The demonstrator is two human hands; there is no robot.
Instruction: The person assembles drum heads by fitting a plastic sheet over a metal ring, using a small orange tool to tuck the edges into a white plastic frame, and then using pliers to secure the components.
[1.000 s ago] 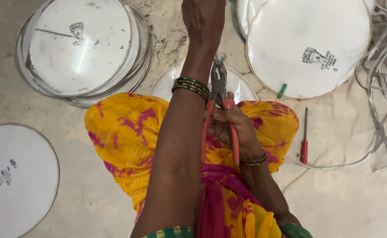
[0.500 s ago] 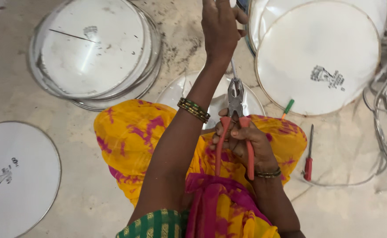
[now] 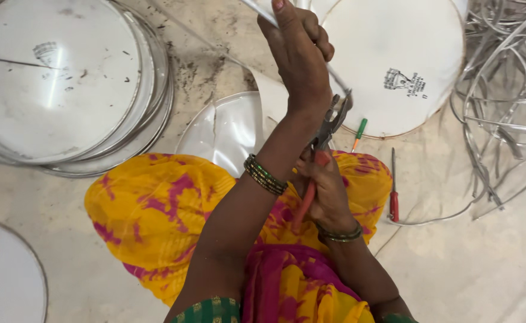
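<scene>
Gripping a metal strip point(image 3: 257, 9) high, the left hand point(image 3: 302, 57) keeps it taut, so the right hand point(image 3: 329, 191), clenched on pliers point(image 3: 323, 146), can bite it.

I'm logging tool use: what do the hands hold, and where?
Right hand grips pliers by their red handles; left hand holds a thin metal strip near its upper part.
</scene>
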